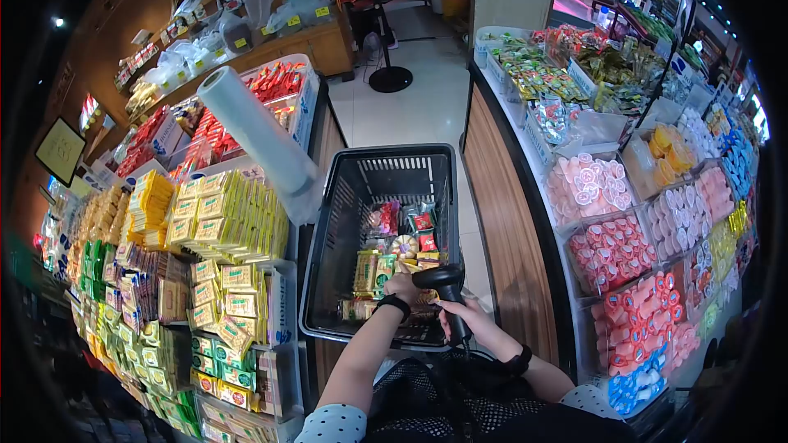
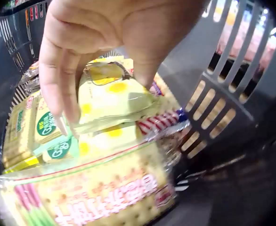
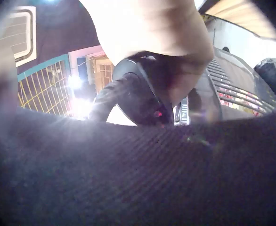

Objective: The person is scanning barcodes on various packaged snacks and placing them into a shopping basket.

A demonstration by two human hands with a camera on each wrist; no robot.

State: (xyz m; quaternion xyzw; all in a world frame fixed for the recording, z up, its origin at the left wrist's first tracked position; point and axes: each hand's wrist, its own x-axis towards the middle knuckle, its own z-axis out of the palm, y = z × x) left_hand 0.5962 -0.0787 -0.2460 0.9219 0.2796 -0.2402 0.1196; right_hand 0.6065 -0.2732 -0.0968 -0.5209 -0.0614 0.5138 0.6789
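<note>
Inside a black shopping basket (image 1: 335, 213), my left hand (image 1: 400, 287) reaches down among packaged snacks. Up close in the left wrist view, its fingers and thumb pinch a pale yellow snack packet (image 2: 112, 96) with yellow dots. A clear pack of crackers (image 2: 105, 193) with pink lettering lies in front of it, and biscuits with green labels (image 2: 46, 127) lie beside it. My right hand (image 1: 469, 317) grips the handle of a black barcode scanner (image 1: 442, 278), whose head is over the near right part of the basket. Dark cloth hides much of the right wrist view.
Display bins of wrapped biscuits (image 1: 217, 213) flank the basket on the left, with a roll of clear plastic bags (image 1: 254, 127) above them. On the right, bins hold pink jelly cups (image 1: 611, 250) behind a wood-panelled side (image 1: 513, 238). A black post base (image 1: 391, 79) stands in the aisle.
</note>
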